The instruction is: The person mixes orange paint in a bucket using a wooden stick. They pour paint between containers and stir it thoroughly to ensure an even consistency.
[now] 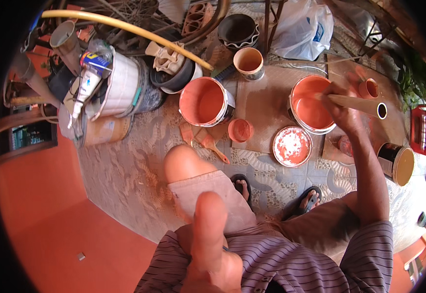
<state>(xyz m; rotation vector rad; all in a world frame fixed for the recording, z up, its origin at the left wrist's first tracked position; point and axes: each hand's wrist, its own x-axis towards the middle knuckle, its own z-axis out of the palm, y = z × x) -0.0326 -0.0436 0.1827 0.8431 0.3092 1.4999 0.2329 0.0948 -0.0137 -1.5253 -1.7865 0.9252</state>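
In the right part of the view, my right hand [339, 103], slightly blurred, is closed round a tan hollow tube [362, 104]. The hand is over a white bucket [291, 110] of orange-red paint [310, 113], and the tube's open end points right. Whether its other end dips into the paint is hidden. A paint-smeared lid [292, 146] lies on the floor just in front of that bucket. My left hand [218, 273] is raised very close at the lower middle, by my striped shirt. How its fingers are set cannot be made out.
Left of the paint bucket stands a second orange-coated bucket [205, 102]. A small paint cup [241, 131] and two brushes [212, 146] lie nearby. Stacked pails [120, 88], a yellow hose [125, 29], and a plastic bag [301, 31] line the back. A black tin [396, 163] lies at right.
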